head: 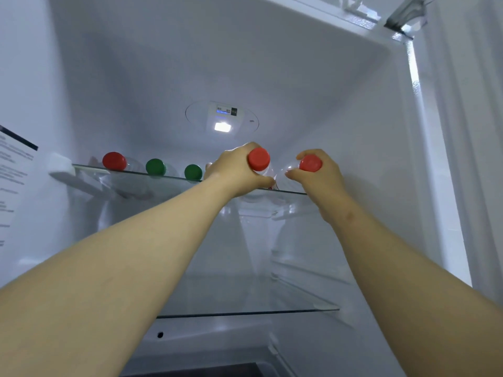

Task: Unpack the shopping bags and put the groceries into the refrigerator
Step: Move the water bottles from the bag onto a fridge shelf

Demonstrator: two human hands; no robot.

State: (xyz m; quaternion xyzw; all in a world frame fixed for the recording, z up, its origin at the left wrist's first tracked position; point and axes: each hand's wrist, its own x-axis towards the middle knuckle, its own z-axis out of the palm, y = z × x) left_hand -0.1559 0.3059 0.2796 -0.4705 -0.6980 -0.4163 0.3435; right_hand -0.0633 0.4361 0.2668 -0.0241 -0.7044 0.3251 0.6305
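I look up into the open refrigerator. On the top glass shelf (89, 167) lie three clear bottles with caps toward me: a red cap (114, 160) at the left, then a green cap (155, 166) and a second green cap (193, 172). My left hand (234, 172) grips the neck of a clear bottle with a red cap (258, 158) lying on the shelf. My right hand (324, 175) holds another red-capped bottle (310, 163) beside it, fingers curled round its neck. The two bottles lie side by side, their bodies mostly hidden.
A lit control panel and lamp (222, 119) sit on the back wall above the shelf. A lower glass shelf (245, 313) is bare. A printed label (13, 170) is on the left wall. The door hinge (405, 21) is at the upper right.
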